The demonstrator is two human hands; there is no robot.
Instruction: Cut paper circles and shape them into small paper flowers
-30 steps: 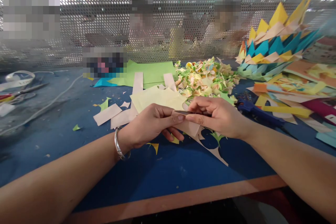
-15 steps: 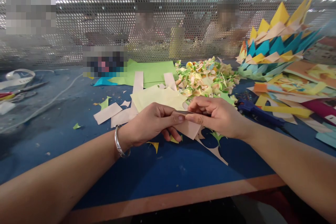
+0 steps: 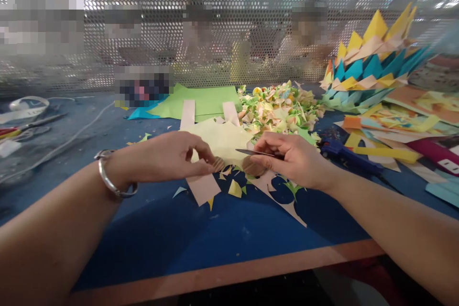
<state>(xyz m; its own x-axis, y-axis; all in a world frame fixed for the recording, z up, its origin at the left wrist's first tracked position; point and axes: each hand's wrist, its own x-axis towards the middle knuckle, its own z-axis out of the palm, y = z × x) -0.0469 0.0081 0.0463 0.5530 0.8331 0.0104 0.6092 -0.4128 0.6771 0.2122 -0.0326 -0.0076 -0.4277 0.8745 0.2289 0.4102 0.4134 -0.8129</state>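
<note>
My left hand point(image 3: 168, 155) hovers over the blue table point(image 3: 201, 234) with thumb and forefinger pinched on a small round pinkish paper piece point(image 3: 217, 164). My right hand point(image 3: 292, 158) is closed around small dark scissors point(image 3: 253, 152), whose blades point left. A second round paper piece point(image 3: 253, 167) sits under its thumb. A gap of a few centimetres separates the two hands. Below my left fingers a pink paper strip point(image 3: 202, 187) lies flat, with yellow and green offcuts point(image 3: 234, 188) beside it. A pale yellow sheet point(image 3: 224, 137) lies just behind.
Behind the hands is a heap of small paper flowers point(image 3: 281, 110) and a green sheet point(image 3: 206, 99). A blue glue gun point(image 3: 346, 151), coloured paper stacks point(image 3: 401, 124) and a spiky folded paper form point(image 3: 369, 69) fill the right. Scissors point(image 3: 30, 126) lie far left. People sit behind a perforated screen point(image 3: 229, 33).
My hands have come apart. The left hand moved left with a small round piece pinched in it. The pink strip held between both hands now lies on the table.
</note>
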